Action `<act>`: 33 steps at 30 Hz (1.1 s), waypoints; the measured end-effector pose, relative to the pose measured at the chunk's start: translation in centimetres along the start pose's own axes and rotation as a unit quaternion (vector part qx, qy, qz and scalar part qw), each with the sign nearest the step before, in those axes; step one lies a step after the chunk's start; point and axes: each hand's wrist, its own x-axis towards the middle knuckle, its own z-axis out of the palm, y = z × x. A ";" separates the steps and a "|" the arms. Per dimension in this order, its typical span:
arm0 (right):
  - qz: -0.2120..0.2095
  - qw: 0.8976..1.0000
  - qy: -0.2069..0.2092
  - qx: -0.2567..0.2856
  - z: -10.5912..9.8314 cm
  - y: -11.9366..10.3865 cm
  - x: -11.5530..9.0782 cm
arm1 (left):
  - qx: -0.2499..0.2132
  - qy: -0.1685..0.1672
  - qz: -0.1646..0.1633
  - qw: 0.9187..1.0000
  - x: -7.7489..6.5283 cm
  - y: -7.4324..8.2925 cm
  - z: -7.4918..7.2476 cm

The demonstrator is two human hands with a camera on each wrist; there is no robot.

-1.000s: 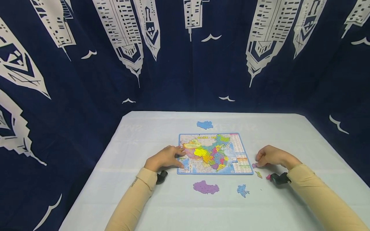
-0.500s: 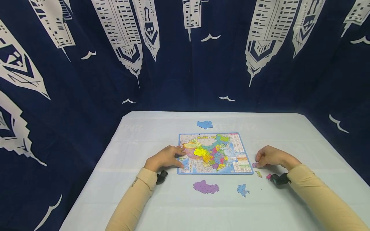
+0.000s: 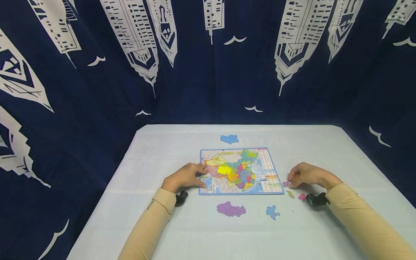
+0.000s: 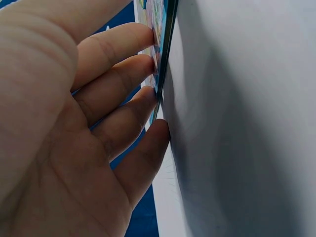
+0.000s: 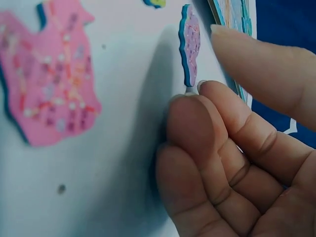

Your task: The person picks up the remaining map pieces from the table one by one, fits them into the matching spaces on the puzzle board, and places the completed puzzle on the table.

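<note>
The small purple piece point(image 5: 191, 47), flat and wavy-edged, lies just off the printed map board point(image 3: 261, 167) at four o'clock. The right hand point(image 3: 312, 175) beside it has bent fingers, tips apart; contact is unclear. The left hand point(image 3: 184, 177) rests relaxed fingertips on the board's nine-o'clock edge. White tabletop point(image 3: 208, 236) extends beyond the large purple piece point(image 3: 231, 209) at six o'clock.

There are six loose pieces point(image 3: 231, 209), one map point(image 3: 272, 184), two hands point(image 3: 186, 176).

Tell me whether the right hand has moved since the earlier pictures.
Yes, slightly: the right hand has shifted rightward in the head view, judged against the pink piece, more of which now shows.
</note>
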 end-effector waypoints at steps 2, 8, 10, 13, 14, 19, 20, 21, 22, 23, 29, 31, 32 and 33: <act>0.003 1.000 0.002 0.001 0.0 -0.1 -0.1 | 0.000 0.000 -0.001 1.000 0.0 0.0 -0.1; 0.000 1.000 -0.005 0.011 0.3 -0.1 -0.4 | -0.008 -0.002 -0.006 1.000 0.0 0.0 0.0; -0.001 1.000 -0.008 0.011 0.5 -0.1 -0.5 | -0.008 -0.002 -0.007 1.000 0.0 -0.1 0.1; 0.001 1.000 -0.012 0.014 0.6 0.0 -0.6 | -0.007 -0.002 -0.006 1.000 0.0 -0.1 0.1; 0.001 1.000 -0.013 0.014 0.6 0.0 -0.6 | -0.007 -0.002 -0.006 1.000 0.0 0.0 0.1; -0.001 1.000 -0.013 0.014 0.5 0.1 -0.7 | -0.006 -0.002 -0.005 1.000 0.0 0.0 0.1; -0.002 1.000 -0.013 0.012 0.5 0.2 -0.8 | -0.005 -0.002 -0.005 1.000 0.0 0.0 0.1; -0.002 1.000 -0.012 0.011 0.5 0.2 -0.8 | -0.004 -0.002 -0.004 1.000 0.0 0.0 0.1; -0.002 1.000 -0.011 0.010 0.5 0.3 -0.8 | -0.003 -0.002 -0.004 1.000 0.0 0.0 0.1; 0.002 1.000 -0.008 0.011 0.5 0.3 -0.8 | -0.001 -0.002 -0.003 1.000 0.0 0.0 0.1; 0.000 1.000 -0.003 0.010 0.3 0.5 -1.0 | -0.001 0.000 -0.001 1.000 0.1 0.0 0.0; 0.000 1.000 -0.004 0.010 0.3 0.5 -1.0 | -0.001 0.000 -0.002 1.000 0.1 0.0 0.0; 0.001 1.000 -0.004 0.009 0.3 0.5 -1.1 | 0.000 0.000 -0.002 1.000 0.1 0.0 0.0; 0.002 1.000 -0.004 0.008 0.2 0.5 -1.1 | 0.001 0.000 -0.003 1.000 0.0 0.1 -0.1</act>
